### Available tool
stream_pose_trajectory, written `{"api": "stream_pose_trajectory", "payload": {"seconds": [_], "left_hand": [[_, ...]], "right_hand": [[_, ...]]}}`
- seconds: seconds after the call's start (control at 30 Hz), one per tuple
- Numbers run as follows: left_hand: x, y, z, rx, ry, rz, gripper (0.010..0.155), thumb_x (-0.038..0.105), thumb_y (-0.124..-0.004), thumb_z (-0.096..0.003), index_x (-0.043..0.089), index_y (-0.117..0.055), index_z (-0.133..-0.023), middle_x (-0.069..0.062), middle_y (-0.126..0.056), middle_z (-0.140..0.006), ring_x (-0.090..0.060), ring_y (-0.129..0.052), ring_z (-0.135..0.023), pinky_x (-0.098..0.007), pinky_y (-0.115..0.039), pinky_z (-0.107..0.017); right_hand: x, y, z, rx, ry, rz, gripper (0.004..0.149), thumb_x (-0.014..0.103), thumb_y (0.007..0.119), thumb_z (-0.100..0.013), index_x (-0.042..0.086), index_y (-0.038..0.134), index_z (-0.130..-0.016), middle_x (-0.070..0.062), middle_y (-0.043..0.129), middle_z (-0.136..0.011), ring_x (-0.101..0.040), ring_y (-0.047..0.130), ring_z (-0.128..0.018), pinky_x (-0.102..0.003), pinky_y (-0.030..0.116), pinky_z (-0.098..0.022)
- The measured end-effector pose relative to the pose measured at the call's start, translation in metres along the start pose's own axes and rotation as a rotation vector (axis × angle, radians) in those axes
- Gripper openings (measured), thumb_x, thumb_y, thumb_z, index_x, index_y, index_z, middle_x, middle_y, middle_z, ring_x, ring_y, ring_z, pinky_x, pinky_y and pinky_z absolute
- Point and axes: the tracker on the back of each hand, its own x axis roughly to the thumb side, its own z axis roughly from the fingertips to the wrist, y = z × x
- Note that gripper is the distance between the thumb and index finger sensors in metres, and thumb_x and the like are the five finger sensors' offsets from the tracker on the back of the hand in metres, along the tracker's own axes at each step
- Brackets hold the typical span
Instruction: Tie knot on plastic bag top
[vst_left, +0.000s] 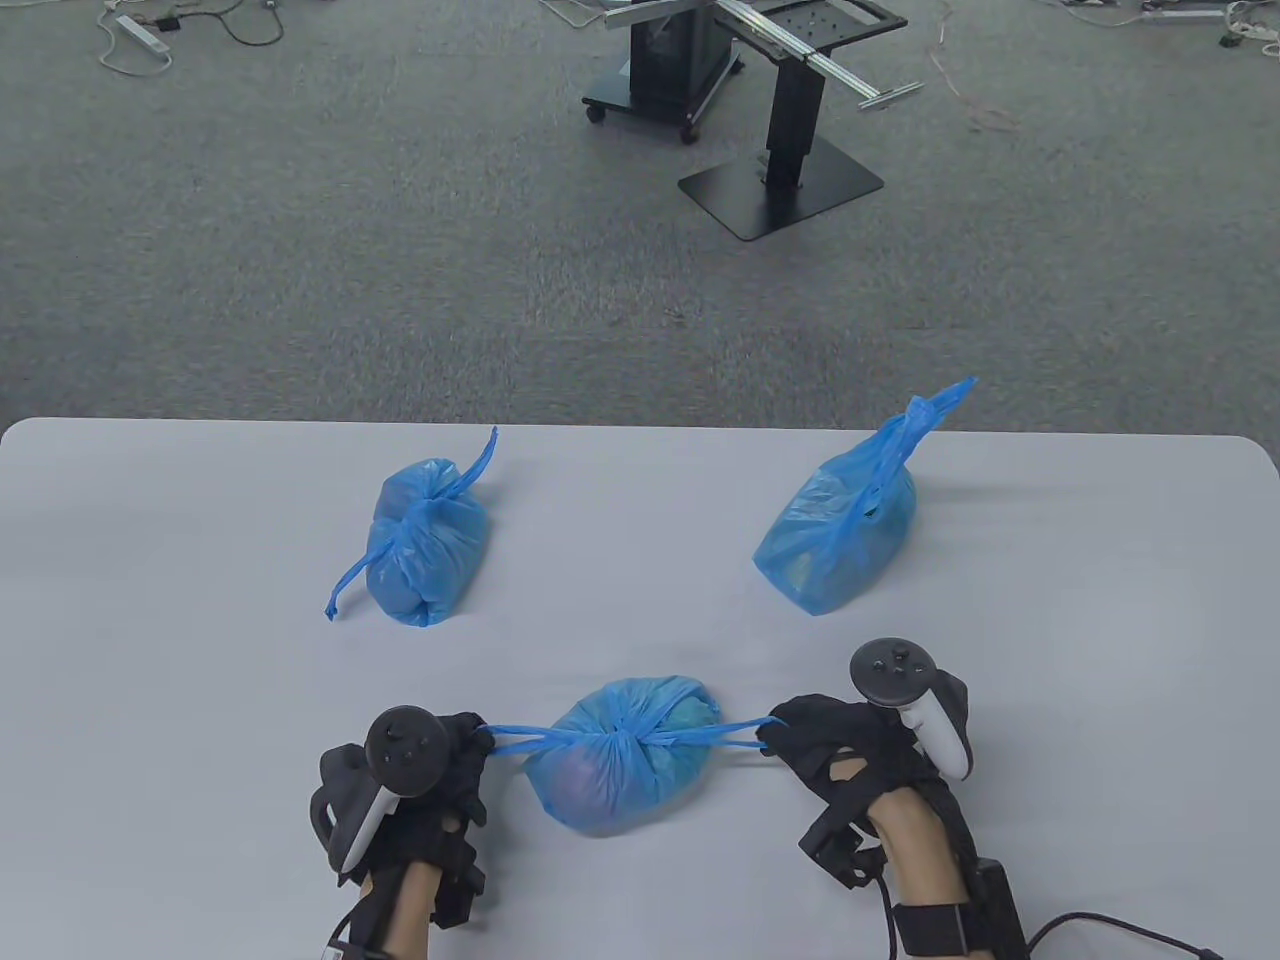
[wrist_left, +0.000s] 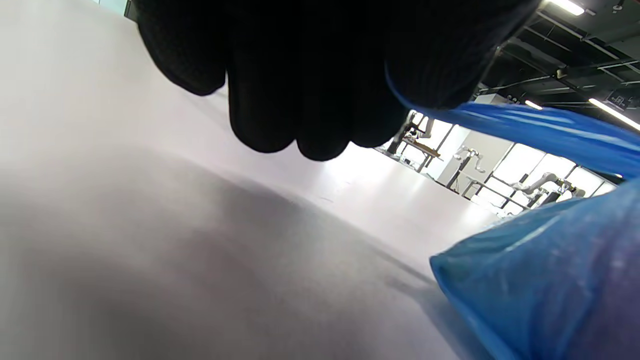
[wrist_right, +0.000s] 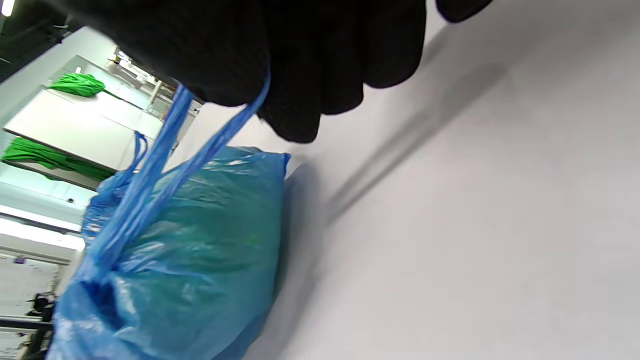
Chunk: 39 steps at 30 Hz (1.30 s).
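Observation:
A filled blue plastic bag (vst_left: 620, 765) lies on the white table (vst_left: 640, 520) near the front edge, between my hands. Its two handle strips are crossed at a knot (vst_left: 632, 738) on top and stretched out sideways. My left hand (vst_left: 470, 745) grips the left strip (vst_left: 515, 740). My right hand (vst_left: 790, 735) grips the right strip (vst_left: 725, 735). In the left wrist view the closed fingers (wrist_left: 310, 75) hold the taut strip (wrist_left: 540, 127) above the bag (wrist_left: 550, 280). In the right wrist view the fingers (wrist_right: 280, 55) hold the looped strip (wrist_right: 165, 150) above the bag (wrist_right: 190, 250).
Two other blue bags with tied tops lie farther back: one at the left (vst_left: 425, 540), one at the right (vst_left: 845, 525). Beyond the table's far edge is grey carpet with a black stand (vst_left: 780, 180) and a wheeled cart (vst_left: 665, 70).

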Motion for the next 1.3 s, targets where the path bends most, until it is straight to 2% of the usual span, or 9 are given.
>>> {"api": "stream_pose_trajectory", "payload": {"seconds": [0.17, 0.27, 0.37, 0.47, 0.57, 0.67, 0.73, 0.9, 1.3], "left_hand": [[0.004, 0.012, 0.006, 0.035, -0.053, 0.092, 0.068, 0.053, -0.082, -0.0499, 0.03, -0.062, -0.111, 0.003, -0.063, -0.115, -0.031, -0.07, -0.108, -0.06, -0.055, -0.079], [0.017, 0.024, 0.015, 0.142, -0.116, 0.129, 0.076, 0.057, -0.08, -0.0498, 0.031, -0.049, -0.115, 0.005, -0.049, -0.119, -0.031, -0.054, -0.114, -0.062, -0.044, -0.081], [0.039, 0.027, 0.023, 0.174, -0.234, 0.098, 0.069, 0.056, -0.08, -0.0503, 0.032, -0.06, -0.112, 0.005, -0.057, -0.117, -0.03, -0.061, -0.112, -0.062, -0.047, -0.081], [0.068, 0.016, 0.026, 0.117, -0.357, 0.015, 0.058, 0.052, -0.081, -0.0508, 0.032, -0.074, -0.105, 0.005, -0.068, -0.113, -0.029, -0.068, -0.108, -0.061, -0.05, -0.081], [0.1, 0.0, 0.024, 0.02, -0.429, -0.132, 0.055, 0.05, -0.082, -0.0512, 0.033, -0.077, -0.103, 0.006, -0.069, -0.112, -0.028, -0.069, -0.109, -0.061, -0.05, -0.081], [0.122, -0.01, 0.016, -0.048, -0.435, -0.252, 0.059, 0.052, -0.083, -0.0502, 0.033, -0.074, -0.105, 0.006, -0.067, -0.113, -0.028, -0.068, -0.109, -0.06, -0.05, -0.082], [0.135, -0.016, 0.006, -0.146, -0.395, -0.323, 0.062, 0.054, -0.083, -0.0491, 0.033, -0.072, -0.107, 0.006, -0.065, -0.114, -0.028, -0.066, -0.109, -0.061, -0.048, -0.082], [0.152, -0.03, -0.007, -0.296, -0.36, -0.429, 0.067, 0.056, -0.086, -0.0472, 0.03, -0.071, -0.108, 0.004, -0.067, -0.112, -0.029, -0.069, -0.107, -0.06, -0.049, -0.082], [0.167, -0.03, -0.017, -0.207, -0.474, -0.569, 0.05, 0.048, -0.088, -0.0469, 0.023, -0.091, -0.09, -0.002, -0.092, -0.089, -0.026, -0.095, -0.083, -0.056, -0.068, -0.073]], "right_hand": [[0.0, -0.01, 0.006, 0.008, -0.087, -0.1, 0.063, 0.042, 0.088, -0.044, 0.017, 0.069, -0.099, -0.006, 0.056, -0.112, -0.041, 0.052, -0.103, -0.064, 0.034, -0.079], [0.001, -0.02, 0.01, -0.055, -0.185, -0.256, 0.066, 0.042, 0.09, -0.043, 0.018, 0.067, -0.101, -0.005, 0.054, -0.113, -0.04, 0.05, -0.104, -0.065, 0.032, -0.079], [0.001, -0.027, 0.013, -0.109, -0.246, -0.353, 0.067, 0.044, 0.089, -0.043, 0.019, 0.066, -0.101, -0.005, 0.052, -0.114, -0.04, 0.049, -0.104, -0.065, 0.032, -0.08], [-0.003, -0.026, 0.012, -0.134, -0.23, -0.373, 0.066, 0.046, 0.086, -0.045, 0.019, 0.065, -0.102, -0.005, 0.053, -0.114, -0.04, 0.049, -0.104, -0.065, 0.031, -0.08], [-0.009, -0.022, 0.007, -0.13, -0.169, -0.332, 0.064, 0.047, 0.083, -0.046, 0.018, 0.066, -0.102, -0.005, 0.052, -0.114, -0.04, 0.047, -0.104, -0.065, 0.03, -0.08], [-0.014, -0.021, 0.003, -0.13, -0.153, -0.349, 0.064, 0.047, 0.082, -0.047, 0.018, 0.066, -0.101, -0.006, 0.053, -0.113, -0.04, 0.049, -0.103, -0.065, 0.031, -0.08], [-0.018, -0.021, 0.001, -0.123, -0.138, -0.357, 0.063, 0.047, 0.082, -0.047, 0.017, 0.067, -0.101, -0.006, 0.054, -0.113, -0.04, 0.049, -0.103, -0.065, 0.031, -0.08], [-0.021, -0.02, -0.003, -0.111, -0.121, -0.367, 0.063, 0.047, 0.08, -0.048, 0.017, 0.067, -0.101, -0.007, 0.053, -0.113, -0.041, 0.048, -0.104, -0.064, 0.03, -0.08], [-0.022, -0.021, -0.003, -0.12, -0.102, -0.335, 0.061, 0.048, 0.079, -0.048, 0.016, 0.07, -0.099, -0.008, 0.058, -0.111, -0.042, 0.052, -0.102, -0.064, 0.033, -0.08]]}}
